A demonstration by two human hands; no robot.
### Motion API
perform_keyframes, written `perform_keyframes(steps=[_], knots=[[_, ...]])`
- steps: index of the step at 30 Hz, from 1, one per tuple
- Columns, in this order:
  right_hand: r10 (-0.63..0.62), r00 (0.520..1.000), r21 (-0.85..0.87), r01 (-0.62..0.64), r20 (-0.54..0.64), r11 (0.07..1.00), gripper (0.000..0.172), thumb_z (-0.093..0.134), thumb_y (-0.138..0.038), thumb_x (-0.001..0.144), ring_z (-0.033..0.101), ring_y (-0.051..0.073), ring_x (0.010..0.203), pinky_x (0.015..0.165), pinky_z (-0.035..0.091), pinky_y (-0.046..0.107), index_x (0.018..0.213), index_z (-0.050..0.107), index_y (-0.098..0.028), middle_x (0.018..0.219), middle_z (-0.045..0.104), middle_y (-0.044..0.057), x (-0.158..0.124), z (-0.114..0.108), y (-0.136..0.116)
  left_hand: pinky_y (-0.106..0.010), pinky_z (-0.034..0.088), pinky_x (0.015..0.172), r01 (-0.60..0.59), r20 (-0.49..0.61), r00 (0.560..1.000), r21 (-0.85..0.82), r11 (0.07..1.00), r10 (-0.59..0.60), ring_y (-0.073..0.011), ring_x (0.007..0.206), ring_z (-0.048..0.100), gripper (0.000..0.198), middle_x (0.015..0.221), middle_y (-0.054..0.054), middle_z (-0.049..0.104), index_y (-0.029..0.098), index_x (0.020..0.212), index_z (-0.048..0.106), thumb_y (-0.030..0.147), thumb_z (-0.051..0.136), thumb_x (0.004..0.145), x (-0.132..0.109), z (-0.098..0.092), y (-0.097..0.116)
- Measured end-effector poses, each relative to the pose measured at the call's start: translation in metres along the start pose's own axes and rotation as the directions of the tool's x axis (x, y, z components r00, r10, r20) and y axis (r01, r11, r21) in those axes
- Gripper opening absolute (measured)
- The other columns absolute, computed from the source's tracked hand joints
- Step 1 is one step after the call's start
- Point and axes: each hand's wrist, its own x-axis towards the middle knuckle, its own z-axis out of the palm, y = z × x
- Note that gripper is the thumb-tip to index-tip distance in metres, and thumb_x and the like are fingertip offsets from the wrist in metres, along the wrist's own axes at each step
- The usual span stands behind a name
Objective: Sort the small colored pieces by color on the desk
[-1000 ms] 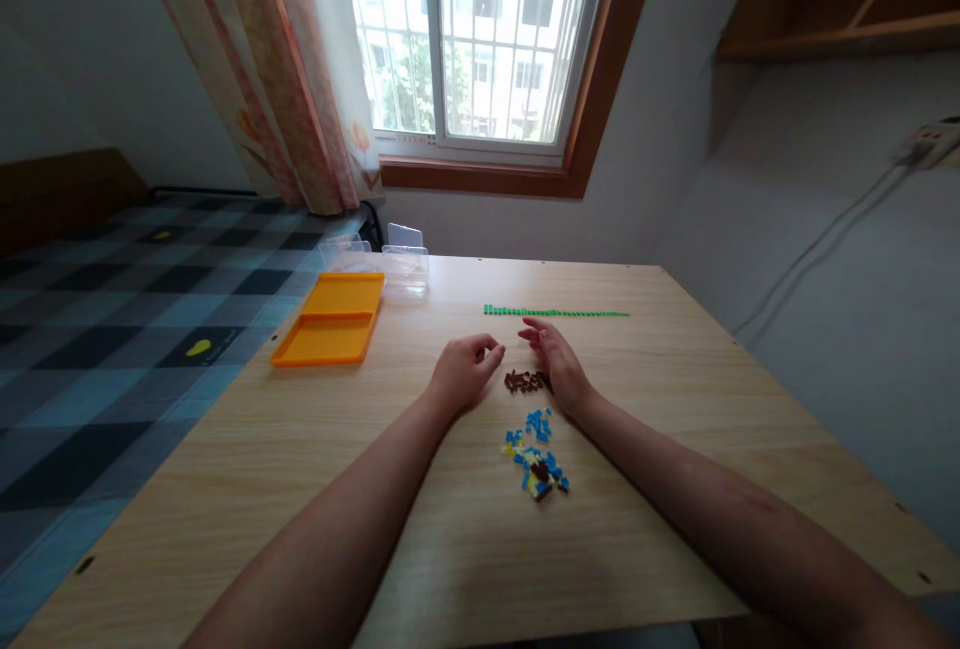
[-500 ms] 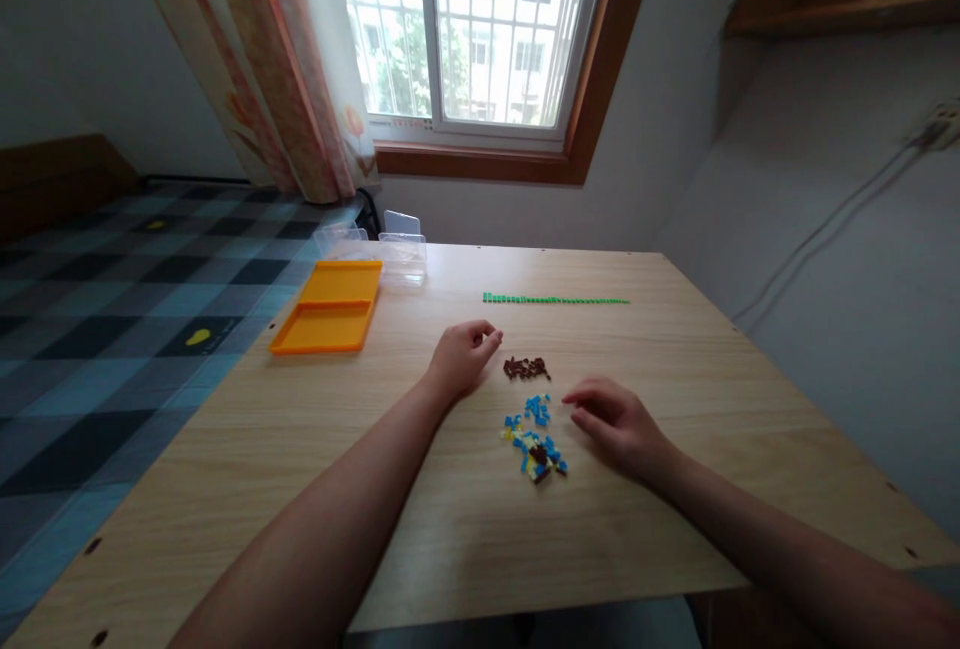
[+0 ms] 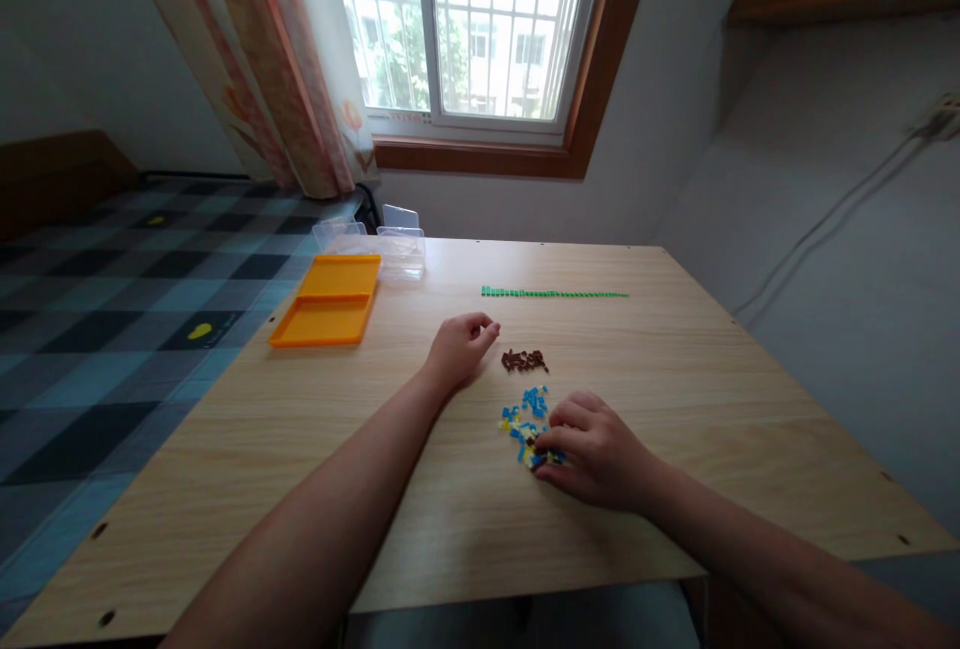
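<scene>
My left hand [image 3: 463, 347] rests on the wooden table, left of a small pile of brown pieces [image 3: 524, 361], its fingers curled with thumb and fingertip close together; whether something small is between them cannot be made out. Over the right edge of a mixed pile of blue, yellow and brown pieces [image 3: 523, 434] is my right hand [image 3: 592, 449], fingers apart and fingertips at the pieces. Some blue pieces [image 3: 535, 400] lie just behind the mixed pile. A long row of small green pieces [image 3: 555, 294] runs across the table farther back.
An orange two-part tray [image 3: 326, 301] lies at the table's left side. Clear plastic boxes [image 3: 401, 251] stand behind it. A bed with a checked cover [image 3: 150, 329] adjoins the left edge, and a window is beyond the table.
My right hand has moved left and nearer to me, from beside the pieces to the mixed pile, covering part of it. My left hand has stayed in place.
</scene>
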Motion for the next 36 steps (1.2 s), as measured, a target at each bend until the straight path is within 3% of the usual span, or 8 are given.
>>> perform_keyframes(steps=[22, 28, 33, 36], knots=[[-0.019, 0.992, 0.142, 0.037, -0.124, 0.989, 0.008, 0.069, -0.025, 0.088, 0.054, 0.019, 0.076, 0.072, 0.044, 0.035, 0.095, 0.073, -0.022, 0.081, 0.065, 0.005, -0.005, -0.002, 0.002, -0.025, 0.028, 0.056, 0.004, -0.006, 1.000, -0.018, 1.000, -0.004, -0.0113, 0.053, 0.043, 0.032, 0.053, 0.003, 0.050, 0.015, 0.074, 0.072, 0.040, 0.056, 0.086, 0.000, 0.001, -0.002], [0.225, 0.934, 0.219, -0.167, -0.277, 0.961, 0.007, 0.069, -0.027, 0.089, 0.059, 0.021, 0.081, 0.075, 0.048, 0.036, 0.091, 0.074, -0.022, 0.083, 0.068, 0.007, -0.003, -0.007, 0.028, -0.025, 0.028, 0.056, -0.005, 0.004, 1.000, -0.006, 1.000, 0.005, -0.0111, 0.053, 0.043, 0.032, 0.053, 0.004, 0.049, 0.015, 0.075, 0.072, 0.039, 0.055, 0.087, -0.002, -0.001, 0.000], [0.443, 0.858, 0.225, -0.392, -0.261, 0.892, 0.012, 0.069, -0.032, 0.087, 0.062, 0.022, 0.081, 0.075, 0.048, 0.036, 0.086, 0.076, -0.022, 0.082, 0.070, 0.007, 0.008, -0.007, 0.069, -0.025, 0.029, 0.056, -0.072, 0.082, 0.995, 0.116, 0.991, 0.063, -0.0113, 0.053, 0.044, 0.028, 0.054, 0.003, 0.052, 0.017, 0.077, 0.072, 0.036, 0.056, 0.089, -0.012, -0.007, 0.013], [0.476, 0.851, 0.220, -0.432, -0.221, 0.875, 0.013, 0.069, -0.032, 0.086, 0.062, 0.021, 0.076, 0.071, 0.048, 0.034, 0.084, 0.076, -0.021, 0.079, 0.070, 0.006, 0.021, -0.006, 0.088, -0.025, 0.032, 0.058, -0.183, 0.165, 0.976, 0.243, 0.952, 0.146, -0.0125, 0.057, 0.050, 0.026, 0.060, 0.001, 0.060, 0.019, 0.078, 0.072, 0.035, 0.056, 0.090, -0.018, -0.012, 0.026]])
